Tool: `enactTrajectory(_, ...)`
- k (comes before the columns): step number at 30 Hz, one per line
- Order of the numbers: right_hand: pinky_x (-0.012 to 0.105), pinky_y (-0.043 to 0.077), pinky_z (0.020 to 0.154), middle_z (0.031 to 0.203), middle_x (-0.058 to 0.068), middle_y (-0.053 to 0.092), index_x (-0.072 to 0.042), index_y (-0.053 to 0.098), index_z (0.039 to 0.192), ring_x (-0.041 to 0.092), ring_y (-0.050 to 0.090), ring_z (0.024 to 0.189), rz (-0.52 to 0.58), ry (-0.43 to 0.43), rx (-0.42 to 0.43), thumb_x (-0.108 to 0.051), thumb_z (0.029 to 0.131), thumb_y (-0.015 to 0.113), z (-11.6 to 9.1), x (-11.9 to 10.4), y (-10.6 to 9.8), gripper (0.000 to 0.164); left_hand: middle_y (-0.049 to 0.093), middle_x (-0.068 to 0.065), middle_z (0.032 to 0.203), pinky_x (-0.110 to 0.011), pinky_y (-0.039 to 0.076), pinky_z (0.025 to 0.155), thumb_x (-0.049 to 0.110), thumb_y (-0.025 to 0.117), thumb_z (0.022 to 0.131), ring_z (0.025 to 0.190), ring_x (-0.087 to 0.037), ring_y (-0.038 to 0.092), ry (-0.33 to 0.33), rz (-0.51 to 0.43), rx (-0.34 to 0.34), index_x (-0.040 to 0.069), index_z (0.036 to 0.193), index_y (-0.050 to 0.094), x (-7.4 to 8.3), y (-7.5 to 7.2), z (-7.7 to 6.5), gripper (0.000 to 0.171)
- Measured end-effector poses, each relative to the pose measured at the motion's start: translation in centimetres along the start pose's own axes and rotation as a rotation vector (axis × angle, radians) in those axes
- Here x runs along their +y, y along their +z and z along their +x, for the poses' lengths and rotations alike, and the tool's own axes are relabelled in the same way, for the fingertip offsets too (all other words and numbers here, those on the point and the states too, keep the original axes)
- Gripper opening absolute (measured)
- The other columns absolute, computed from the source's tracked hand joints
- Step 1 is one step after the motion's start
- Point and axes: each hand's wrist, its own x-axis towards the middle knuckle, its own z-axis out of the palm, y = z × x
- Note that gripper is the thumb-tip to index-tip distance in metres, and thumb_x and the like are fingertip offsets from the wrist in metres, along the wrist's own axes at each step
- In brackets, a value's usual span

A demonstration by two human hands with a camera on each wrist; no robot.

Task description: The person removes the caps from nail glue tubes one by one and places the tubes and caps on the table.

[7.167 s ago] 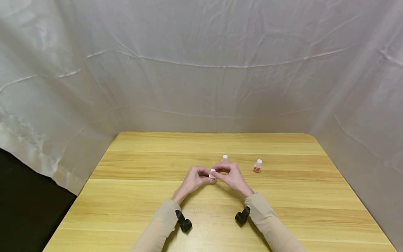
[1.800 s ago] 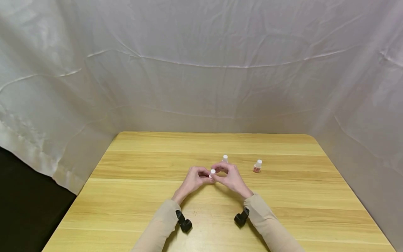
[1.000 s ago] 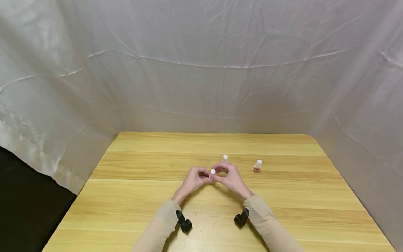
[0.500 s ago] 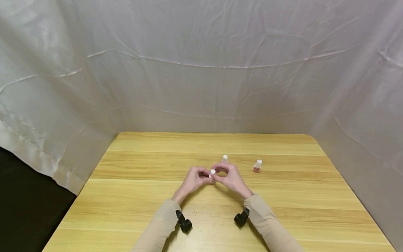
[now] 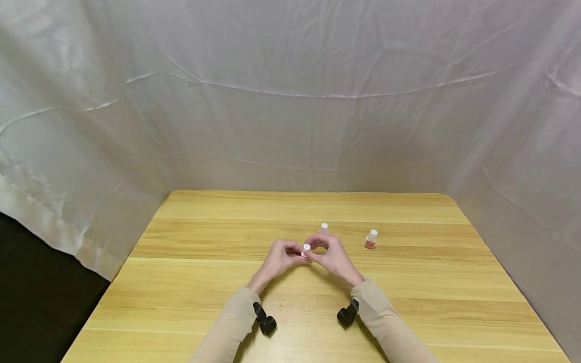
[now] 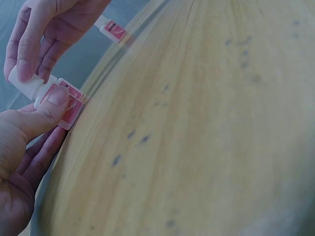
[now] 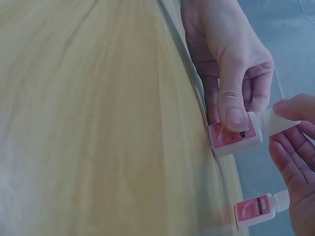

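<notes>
Near the middle of the table, both hands meet on a small white bottle (image 7: 246, 144) with a pink-red label and a white cap (image 5: 306, 247). My left hand (image 5: 280, 262) grips the bottle's body low down, its thumb pressed on the label in both wrist views. My right hand (image 5: 333, 256) pinches the cap between thumb and fingers; the cap is still at the top of the bottle. The bottle's base is right at the tabletop. Just behind the right hand stands a second bottle (image 5: 324, 228), its lower part hidden in the head view.
A third, matching bottle (image 5: 370, 239) stands upright to the right of the hands. The wooden table (image 5: 204, 292) reaches back to a pale grey curtain (image 5: 290, 126) that hangs around its back and sides. A black area (image 5: 45, 292) shows at the lower left.
Both hands stay in place on the bottle. Compared with the oldest frame, the right thumb sits slightly differently on the cap and the right wrist has shifted a little left. The other bottles stand still.
</notes>
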Motion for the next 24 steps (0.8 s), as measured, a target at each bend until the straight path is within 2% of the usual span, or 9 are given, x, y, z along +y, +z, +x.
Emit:
enactTrajectory(3, 0.049, 0.057, 0.098, 0.103, 0.017, 0.073, 0.002, 0.071, 0.106, 0.030, 0.069, 0.096, 0.019, -0.005, -0.009, -0.001, 0.085, 0.078, -0.1, -0.5, -0.1, 0.023, 0.077, -0.018, 0.092, -0.017, 0.058, 0.076, 0.004, 0.083, 0.080, 0.086, -0.029, 0.074, 0.005, 0.009, -0.001, 0.000, 0.094, 0.077, -1.2, 0.1, 0.4, 0.016)
enactTrajectory(6, 0.050, 0.057, 0.098, 0.105, 0.018, 0.072, 0.005, 0.069, 0.110, 0.031, 0.069, 0.096, 0.020, 0.005, -0.007, -0.002, 0.085, 0.078, -0.1, -0.4, 0.0, 0.028, 0.077, -0.017, 0.092, -0.017, 0.058, 0.076, 0.006, 0.084, 0.080, 0.085, -0.027, 0.074, 0.007, 0.013, -0.003, 0.002, 0.095, 0.077, -2.2, 0.2, 0.7, 0.016)
enactTrajectory(9, 0.046, 0.058, 0.094, 0.103, 0.014, 0.073, 0.002, 0.069, 0.110, 0.023, 0.069, 0.093, 0.003, 0.012, 0.003, -0.005, 0.083, 0.080, 0.0, 0.1, 0.0, 0.029, 0.077, -0.020, 0.093, -0.019, 0.059, 0.076, 0.003, 0.082, 0.080, 0.086, -0.033, 0.074, 0.008, 0.015, -0.012, -0.001, 0.096, 0.076, -2.4, 0.2, 0.8, 0.017)
enactTrajectory(12, 0.042, 0.059, 0.090, 0.100, 0.011, 0.073, -0.002, 0.071, 0.105, 0.015, 0.067, 0.089, -0.005, 0.015, 0.011, -0.006, 0.083, 0.081, 0.0, 0.0, 0.0, 0.025, 0.076, -0.023, 0.093, -0.019, 0.059, 0.076, -0.001, 0.081, 0.081, 0.087, -0.037, 0.074, 0.006, 0.020, -0.014, -0.003, 0.096, 0.076, -2.5, 0.3, 0.9, 0.016)
enactTrajectory(16, 0.041, 0.060, 0.089, 0.098, 0.010, 0.073, -0.006, 0.071, 0.101, 0.012, 0.067, 0.088, -0.011, 0.006, 0.014, -0.006, 0.084, 0.081, 0.0, 0.0, 0.0, 0.020, 0.077, -0.019, 0.092, -0.016, 0.058, 0.075, 0.002, 0.083, 0.080, 0.086, -0.031, 0.074, 0.005, 0.018, -0.005, 0.001, 0.095, 0.077, -2.5, 0.2, 0.8, 0.017)
enactTrajectory(24, 0.049, 0.057, 0.098, 0.105, 0.019, 0.072, 0.004, 0.069, 0.111, 0.032, 0.069, 0.098, 0.048, 0.005, -0.020, 0.000, 0.085, 0.077, 0.0, 0.0, 0.0, 0.027, 0.078, -0.014, 0.091, -0.018, 0.059, 0.076, 0.009, 0.085, 0.079, 0.083, -0.020, 0.074, 0.014, 0.005, -0.013, 0.005, 0.094, 0.078, -2.6, 0.1, 0.8, 0.017)
